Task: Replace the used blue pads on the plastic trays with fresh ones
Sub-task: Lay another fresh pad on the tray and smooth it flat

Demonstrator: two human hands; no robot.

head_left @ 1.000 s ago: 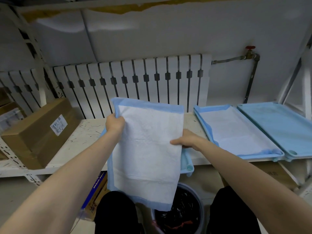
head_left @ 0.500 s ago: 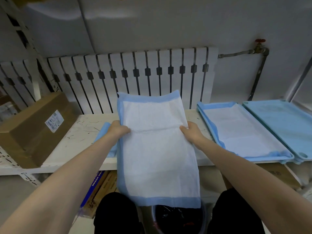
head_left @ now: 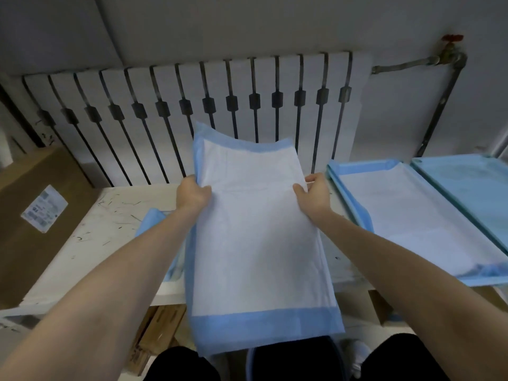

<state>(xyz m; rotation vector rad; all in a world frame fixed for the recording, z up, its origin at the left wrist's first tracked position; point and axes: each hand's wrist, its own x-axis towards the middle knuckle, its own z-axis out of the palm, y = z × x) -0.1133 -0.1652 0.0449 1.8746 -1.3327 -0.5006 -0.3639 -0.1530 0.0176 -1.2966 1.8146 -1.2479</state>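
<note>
I hold a white pad with blue borders [head_left: 258, 243] spread in front of me. My left hand [head_left: 192, 195] grips its left edge and my right hand [head_left: 312, 198] grips its right edge, both in the upper half. The pad's near end hangs past the shelf's front edge. Under it a blue plastic tray [head_left: 152, 218] shows only as a sliver at the left. To the right, a second blue tray [head_left: 343, 182] carries a white pad [head_left: 412, 215]. A third blue tray [head_left: 472, 193] lies at the far right.
A white, scratched shelf [head_left: 104, 229] bears the trays, with a radiator [head_left: 192, 105] behind. A large cardboard box [head_left: 35, 215] sits on the shelf's left. Below the pad stands a dark bin [head_left: 291, 358] between my knees. A pipe with a red valve [head_left: 450, 48] runs at upper right.
Both hands have slid up and away from me along the pad's edges, and the pad has gone forward over the shelf and lower. The bin is now mostly covered.
</note>
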